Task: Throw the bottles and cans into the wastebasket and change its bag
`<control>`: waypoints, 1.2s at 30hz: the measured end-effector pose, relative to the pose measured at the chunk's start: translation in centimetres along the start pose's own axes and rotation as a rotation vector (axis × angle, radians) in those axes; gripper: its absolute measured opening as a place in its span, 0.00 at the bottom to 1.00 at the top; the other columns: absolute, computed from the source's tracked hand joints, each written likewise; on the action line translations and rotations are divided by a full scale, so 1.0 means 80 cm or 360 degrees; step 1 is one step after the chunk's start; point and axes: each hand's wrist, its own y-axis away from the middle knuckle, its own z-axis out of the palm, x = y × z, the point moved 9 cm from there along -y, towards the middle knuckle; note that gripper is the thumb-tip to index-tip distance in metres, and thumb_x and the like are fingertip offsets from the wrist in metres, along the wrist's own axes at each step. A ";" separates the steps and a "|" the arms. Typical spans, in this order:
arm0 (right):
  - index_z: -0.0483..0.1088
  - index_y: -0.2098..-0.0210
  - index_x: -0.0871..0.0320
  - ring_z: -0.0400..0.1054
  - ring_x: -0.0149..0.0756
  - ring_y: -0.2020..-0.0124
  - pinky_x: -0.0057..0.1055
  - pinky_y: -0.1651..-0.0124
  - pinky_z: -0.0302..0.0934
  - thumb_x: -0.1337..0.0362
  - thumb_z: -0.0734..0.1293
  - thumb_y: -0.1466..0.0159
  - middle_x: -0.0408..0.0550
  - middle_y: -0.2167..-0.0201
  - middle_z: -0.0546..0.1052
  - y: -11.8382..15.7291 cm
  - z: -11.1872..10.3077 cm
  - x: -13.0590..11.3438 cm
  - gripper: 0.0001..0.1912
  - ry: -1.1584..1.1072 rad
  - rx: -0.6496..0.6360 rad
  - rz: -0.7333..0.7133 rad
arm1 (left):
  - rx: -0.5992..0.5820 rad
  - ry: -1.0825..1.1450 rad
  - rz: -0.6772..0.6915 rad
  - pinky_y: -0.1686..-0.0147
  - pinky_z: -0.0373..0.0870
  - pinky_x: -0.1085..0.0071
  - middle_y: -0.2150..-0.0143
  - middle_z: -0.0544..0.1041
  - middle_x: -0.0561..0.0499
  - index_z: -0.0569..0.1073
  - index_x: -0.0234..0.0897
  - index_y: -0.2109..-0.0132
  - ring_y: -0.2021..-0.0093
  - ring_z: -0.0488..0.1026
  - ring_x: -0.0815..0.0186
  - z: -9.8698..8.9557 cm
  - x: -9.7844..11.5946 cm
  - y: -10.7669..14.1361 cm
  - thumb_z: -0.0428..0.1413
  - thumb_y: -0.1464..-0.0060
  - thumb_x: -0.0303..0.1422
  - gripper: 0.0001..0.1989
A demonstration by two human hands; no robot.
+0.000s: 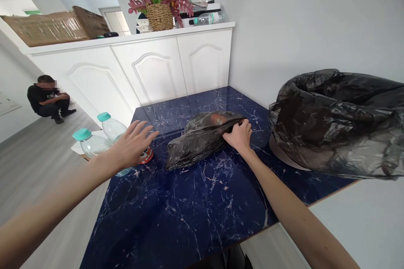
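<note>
On the blue marbled table (202, 201) lies a black plastic bag (198, 143) with something reddish showing dimly through it. My right hand (240, 134) pinches the bag's edge at its right end. Over the table's left side my left hand (134, 143) hovers with fingers spread, holding nothing. Just beneath and behind it is a can or jar with an orange-red label (146, 156), mostly covered by the hand. Two clear plastic bottles with teal caps, a nearer bottle (93, 145) and a farther bottle (112, 126), stand to its left, partly hidden by my arm.
At the right, a bin lined with a large black bag (334, 126) stands by the wall. White cabinets (158, 71) close off the table's far side, with a flower basket (160, 17), a cardboard box (53, 29) and a lying bottle (208, 18) on top. A person (50, 98) squats at left.
</note>
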 end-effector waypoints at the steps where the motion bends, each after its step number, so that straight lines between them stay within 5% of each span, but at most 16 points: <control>1: 0.74 0.46 0.64 0.61 0.66 0.42 0.61 0.40 0.58 0.42 0.72 0.38 0.70 0.44 0.66 0.000 0.001 0.001 0.33 -0.0013 -0.0014 0.0005 | 0.0112 0.0129 0.0034 0.25 0.55 0.42 0.25 0.69 0.34 0.68 0.36 0.27 0.22 0.58 0.38 -0.017 0.013 -0.002 0.65 0.43 0.33 0.38; 4: 0.72 0.43 0.63 0.62 0.67 0.41 0.60 0.39 0.59 0.41 0.74 0.41 0.70 0.43 0.66 -0.001 0.004 0.001 0.37 -0.0070 -0.0048 -0.0001 | 0.0451 0.0622 0.0219 0.28 0.63 0.46 0.30 0.74 0.38 0.72 0.38 0.32 0.27 0.66 0.45 -0.075 0.068 -0.003 0.54 0.29 0.37 0.22; 7: 0.72 0.42 0.61 0.63 0.66 0.39 0.58 0.37 0.61 0.42 0.75 0.41 0.68 0.41 0.68 -0.004 0.006 -0.005 0.37 -0.0157 -0.0089 -0.0065 | 0.0470 0.1146 0.0584 0.33 0.71 0.55 0.38 0.80 0.42 0.76 0.42 0.38 0.36 0.76 0.53 -0.109 0.142 -0.004 0.51 0.26 0.36 0.16; 12: 0.72 0.38 0.60 0.65 0.59 0.37 0.50 0.33 0.62 0.46 0.75 0.38 0.63 0.40 0.72 -0.007 0.006 -0.025 0.35 -0.0352 -0.0173 -0.0266 | 0.0136 0.1756 0.0832 0.36 0.77 0.60 0.35 0.79 0.42 0.71 0.43 0.31 0.37 0.79 0.56 -0.090 0.218 -0.024 0.52 0.24 0.39 0.20; 15: 0.71 0.36 0.59 0.65 0.56 0.34 0.46 0.30 0.61 0.47 0.75 0.37 0.61 0.39 0.71 -0.006 0.002 -0.036 0.35 -0.0454 -0.0197 -0.0370 | 0.0249 0.1768 0.0671 0.31 0.74 0.56 0.30 0.76 0.41 0.70 0.44 0.31 0.31 0.75 0.55 -0.065 0.206 -0.052 0.49 0.23 0.41 0.20; 18: 0.71 0.35 0.58 0.65 0.54 0.33 0.47 0.28 0.60 0.46 0.74 0.35 0.60 0.39 0.70 -0.003 -0.001 -0.044 0.35 -0.0534 -0.0214 -0.0428 | 0.0470 0.1454 0.0337 0.24 0.63 0.47 0.22 0.65 0.37 0.69 0.40 0.30 0.21 0.61 0.50 -0.041 0.166 -0.080 0.46 0.23 0.43 0.23; 21: 0.73 0.38 0.57 0.66 0.52 0.35 0.46 0.29 0.62 0.46 0.75 0.36 0.59 0.41 0.70 0.001 -0.002 -0.050 0.32 -0.0614 -0.0249 -0.0475 | 0.0468 0.1114 -0.0031 0.23 0.53 0.34 0.17 0.46 0.25 0.64 0.28 0.26 0.17 0.41 0.34 -0.008 0.126 -0.102 0.49 0.25 0.45 0.31; 25: 0.73 0.40 0.56 0.67 0.49 0.34 0.43 0.28 0.62 0.47 0.77 0.37 0.56 0.41 0.69 0.006 0.001 -0.058 0.32 -0.0715 -0.0345 -0.0560 | 0.0448 0.1010 -0.0180 0.25 0.44 0.25 0.17 0.39 0.19 0.54 0.25 0.22 0.18 0.34 0.24 0.017 0.104 -0.120 0.58 0.31 0.46 0.43; 28: 0.74 0.39 0.55 0.69 0.47 0.35 0.41 0.28 0.63 0.47 0.79 0.39 0.55 0.40 0.69 0.010 0.005 -0.063 0.34 -0.0781 -0.0454 -0.0626 | 0.0530 0.0959 -0.0206 0.24 0.39 0.26 0.17 0.37 0.19 0.48 0.26 0.21 0.18 0.30 0.27 0.012 0.098 -0.125 0.62 0.35 0.41 0.48; 31: 0.75 0.38 0.53 0.71 0.45 0.36 0.40 0.29 0.65 0.46 0.80 0.40 0.53 0.41 0.70 0.016 0.006 -0.072 0.35 -0.0832 -0.0568 -0.0711 | 0.0720 0.0796 -0.0113 0.22 0.37 0.29 0.16 0.34 0.24 0.44 0.31 0.19 0.17 0.28 0.31 -0.018 0.100 -0.118 0.66 0.39 0.38 0.53; 36: 0.73 0.34 0.52 0.68 0.44 0.32 0.39 0.29 0.65 0.44 0.76 0.35 0.53 0.34 0.70 0.026 -0.002 -0.090 0.35 -0.0835 -0.0660 -0.0866 | 0.0861 0.0478 0.0250 0.19 0.35 0.33 0.14 0.40 0.42 0.56 0.45 0.22 0.15 0.32 0.41 -0.063 0.126 -0.099 0.65 0.41 0.26 0.45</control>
